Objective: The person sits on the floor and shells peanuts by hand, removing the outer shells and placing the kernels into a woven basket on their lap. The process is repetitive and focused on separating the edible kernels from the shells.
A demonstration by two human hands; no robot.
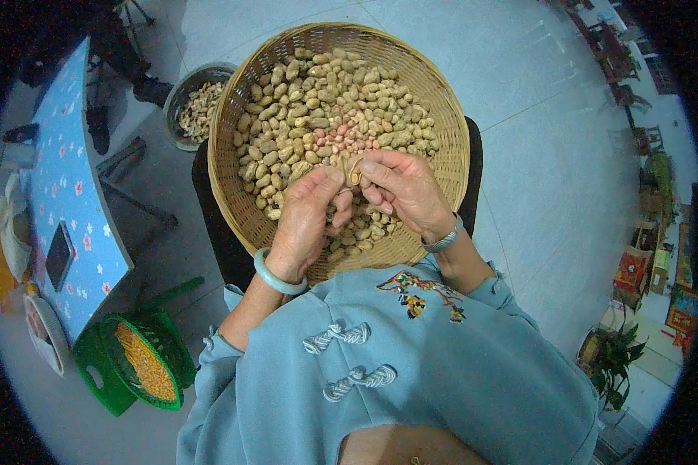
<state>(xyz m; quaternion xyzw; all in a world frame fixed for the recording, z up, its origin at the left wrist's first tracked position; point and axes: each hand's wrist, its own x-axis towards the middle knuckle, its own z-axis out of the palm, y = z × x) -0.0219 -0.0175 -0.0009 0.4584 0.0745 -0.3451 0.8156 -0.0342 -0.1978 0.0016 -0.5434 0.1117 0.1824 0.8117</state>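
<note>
A round woven basket (436, 75) rests on my lap, filled with unshelled peanuts (279, 133). Near its middle lies a small heap of pink shelled kernels (340, 138). Over the basket my left hand (314, 203) and my right hand (404, 186) meet at the fingertips. Between my left thumb and fingers is a piece of peanut shell (343, 165). An opened shell half (355, 172) is pinched in my right fingers, its hollow side showing. The curled fingers hide whether any kernel is in either palm.
A basin of peanut shells (196, 116) stands on the floor beyond the basket's left side. A flowered table (93, 203) at left carries a dark tablet or phone (60, 256). Below it, a green basket (177, 395) with yellow corn kernels sits on a green chair. Another person's leg and shoe (151, 90) show upper left.
</note>
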